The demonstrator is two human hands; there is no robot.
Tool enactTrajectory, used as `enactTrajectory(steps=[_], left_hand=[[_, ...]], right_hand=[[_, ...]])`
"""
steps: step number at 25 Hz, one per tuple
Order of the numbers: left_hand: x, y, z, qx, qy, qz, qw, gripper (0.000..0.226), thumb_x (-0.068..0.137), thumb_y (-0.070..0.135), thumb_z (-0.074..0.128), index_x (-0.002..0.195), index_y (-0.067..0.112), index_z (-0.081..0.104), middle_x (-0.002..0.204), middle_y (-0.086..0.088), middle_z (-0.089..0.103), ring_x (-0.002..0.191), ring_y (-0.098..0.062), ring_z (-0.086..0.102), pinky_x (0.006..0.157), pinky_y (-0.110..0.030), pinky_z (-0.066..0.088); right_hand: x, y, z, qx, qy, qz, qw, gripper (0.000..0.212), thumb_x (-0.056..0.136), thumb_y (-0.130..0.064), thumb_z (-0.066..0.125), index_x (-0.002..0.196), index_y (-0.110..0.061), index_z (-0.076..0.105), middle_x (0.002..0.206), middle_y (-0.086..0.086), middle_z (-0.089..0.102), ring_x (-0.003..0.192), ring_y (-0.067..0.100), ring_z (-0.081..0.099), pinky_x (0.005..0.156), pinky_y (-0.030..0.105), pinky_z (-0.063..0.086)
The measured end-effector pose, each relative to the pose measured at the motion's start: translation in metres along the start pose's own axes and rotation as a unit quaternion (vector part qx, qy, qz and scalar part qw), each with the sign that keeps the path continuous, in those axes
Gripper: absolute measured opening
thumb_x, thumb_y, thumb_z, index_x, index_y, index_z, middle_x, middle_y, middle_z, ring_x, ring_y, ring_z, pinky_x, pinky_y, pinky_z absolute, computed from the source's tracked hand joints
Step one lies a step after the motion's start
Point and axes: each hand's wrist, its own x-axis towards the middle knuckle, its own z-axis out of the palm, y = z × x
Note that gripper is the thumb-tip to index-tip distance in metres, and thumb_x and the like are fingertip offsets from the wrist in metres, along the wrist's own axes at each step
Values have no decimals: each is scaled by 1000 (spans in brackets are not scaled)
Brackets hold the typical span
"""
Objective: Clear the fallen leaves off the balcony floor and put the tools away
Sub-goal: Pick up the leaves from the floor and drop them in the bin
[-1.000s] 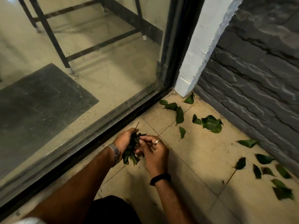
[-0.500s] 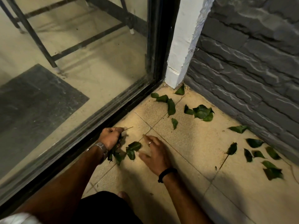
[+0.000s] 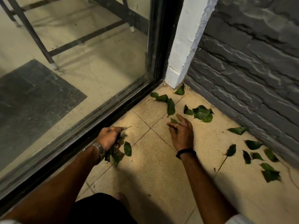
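The left hand (image 3: 108,137) is clenched around a bunch of dark green leaves (image 3: 115,153), low over the beige tiled balcony floor (image 3: 150,167) beside the black sliding-door track (image 3: 90,126). The right hand (image 3: 182,133) reaches forward with fingers spread; a small green leaf (image 3: 174,120) lies at its fingertips, and contact appears likely but cannot be confirmed. Loose green leaves (image 3: 202,113) lie scattered near the grey stone-clad wall (image 3: 250,70).

Your beige tiled floor (image 3: 150,167), green leaves (image 3: 202,112) scattered in its corner by the door track, more leaves (image 3: 254,145) along its stone-wall edge
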Motion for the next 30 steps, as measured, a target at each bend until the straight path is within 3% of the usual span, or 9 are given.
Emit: enactTrajectory(steps=[5,8,11,16,20,23,25,27,30], left_hand=[[2,-1,0,9,-12,-5,1000,27,100,30,56,90,11,71,52,1,55,43,-12,45,50,-26,37],[3,-3,-1,12,-20,-5,1000,28,100,31,56,83,14,72,53,0,54,44,-14,45,49,-26,37],[2,-3,1,16,-29,9,999,43,100,31,57,61,19,71,52,-2,51,43,-15,43,43,-23,36],[3,-3,5,23,-41,10,999,33,100,33,57,72,18,70,52,-1,51,44,-15,43,44,-23,37],[3,-2,6,24,-37,0,999,24,102,30,54,97,13,70,55,0,56,43,-12,44,41,-21,38],[-4,6,16,41,-63,-24,997,39,103,48,42,110,20,69,61,-2,54,46,-13,46,42,-20,39],[-8,11,26,59,-86,-40,994,59,103,59,31,100,14,69,60,-3,53,47,-14,46,42,-20,39],[-9,10,33,93,-99,-39,990,62,104,56,32,88,8,68,58,-5,53,45,-16,47,42,-20,38],[-7,4,37,113,-106,-24,988,51,108,42,33,100,3,65,61,-8,55,44,-17,49,41,-21,37]], right_hand=[[37,16,-6,-9,-29,-25,999,18,85,-4,71,100,-10,78,101,8,73,97,28,68,89,31,52],[75,0,-4,21,3,-34,999,17,84,-3,72,97,-10,78,107,8,70,101,24,65,91,32,51],[90,-2,10,-19,-56,-38,998,15,83,-1,72,95,-7,78,124,13,66,117,28,59,103,36,47],[76,0,16,-107,-117,-94,983,21,88,-5,63,105,-9,76,108,10,71,104,29,64,95,34,50],[28,-49,5,55,-106,-23,993,20,87,-7,70,105,-13,77,108,2,72,101,14,66,89,14,48],[-26,-101,7,272,-124,48,953,29,88,-6,71,114,-18,72,111,-3,72,103,4,66,88,14,54],[-52,-122,14,355,-128,97,921,42,88,-2,69,122,-26,65,114,-3,72,103,2,67,84,16,57],[-70,-131,19,368,-108,133,914,45,93,-3,64,128,-31,61,119,-2,71,106,0,66,83,15,56],[-90,-136,18,266,-105,96,953,43,104,-22,47,145,-35,47,141,-6,55,130,1,46,107,28,45]])
